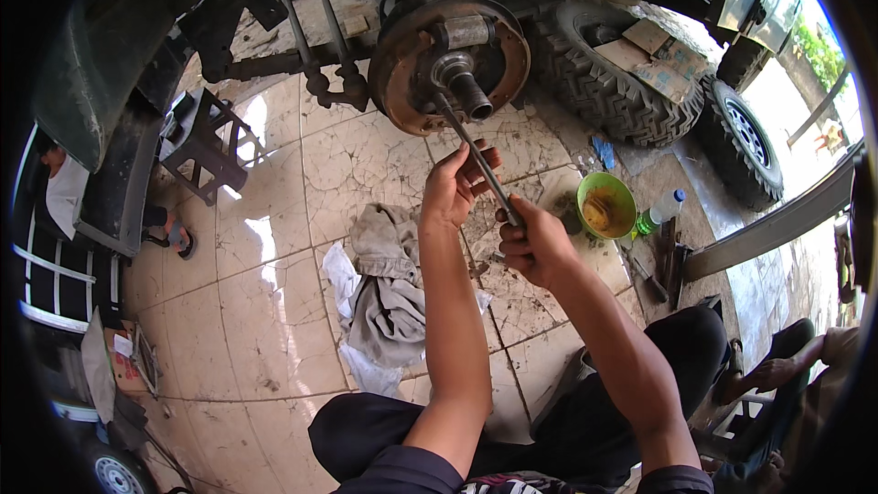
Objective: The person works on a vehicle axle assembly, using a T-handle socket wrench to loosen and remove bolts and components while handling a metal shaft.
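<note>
My right hand point(541, 247) is wrapped round the lower end of a long, slim metal bar point(482, 162). Further up the bar, my left hand point(450, 190) curls its fingers and thumb about the shaft. The bar's upper tip meets the wheel hub assembly just left of the protruding spindle point(469, 93); exactly what it touches there is too small to make out. Around the spindle sits a rusty round brake backing plate point(396, 89) with curved brake shoes point(518, 55) and a metal cylinder point(466, 31) at its top.
Grey rags point(389, 311) lie on the tiled floor left of my forearms. At right are a green bowl point(606, 205) and a capped bottle point(662, 210). A large tyre point(631, 110) bears cardboard point(654, 59). A stool point(206, 142) stands left; another person's arm point(786, 368) shows at right.
</note>
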The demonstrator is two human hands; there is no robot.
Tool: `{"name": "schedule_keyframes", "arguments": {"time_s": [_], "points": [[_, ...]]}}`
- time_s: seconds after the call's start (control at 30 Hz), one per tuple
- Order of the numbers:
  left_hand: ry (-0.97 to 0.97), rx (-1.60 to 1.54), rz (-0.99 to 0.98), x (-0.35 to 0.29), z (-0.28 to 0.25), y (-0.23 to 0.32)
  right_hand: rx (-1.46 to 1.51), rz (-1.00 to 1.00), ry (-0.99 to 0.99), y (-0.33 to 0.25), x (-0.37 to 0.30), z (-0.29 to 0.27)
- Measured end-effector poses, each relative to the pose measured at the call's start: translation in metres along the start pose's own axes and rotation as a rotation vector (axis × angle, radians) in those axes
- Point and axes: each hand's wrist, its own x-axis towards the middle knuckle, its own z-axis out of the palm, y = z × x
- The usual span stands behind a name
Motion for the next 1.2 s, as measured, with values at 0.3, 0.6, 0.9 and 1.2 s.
{"name": "schedule_keyframes", "arguments": {"time_s": [0.3,0.6,0.9,1.2], "points": [[0.252,0.273,0.038,-0.007,0.006,0.004,-0.230,-0.233,0.077,-0.017,-0.010,0.006],[0.229,0.197,0.057,0.002,0.003,-0.002,-0.323,-0.342,0.199,0.003,0.002,0.002],[0.163,0.129,0.092,0.001,-0.004,-0.002,-0.051,0.015,-0.007,0.003,0.007,0.003],[0.211,0.072,0.114,0.004,0.001,-0.008,0.579,0.286,-0.212,-0.012,0.018,-0.012]]}}
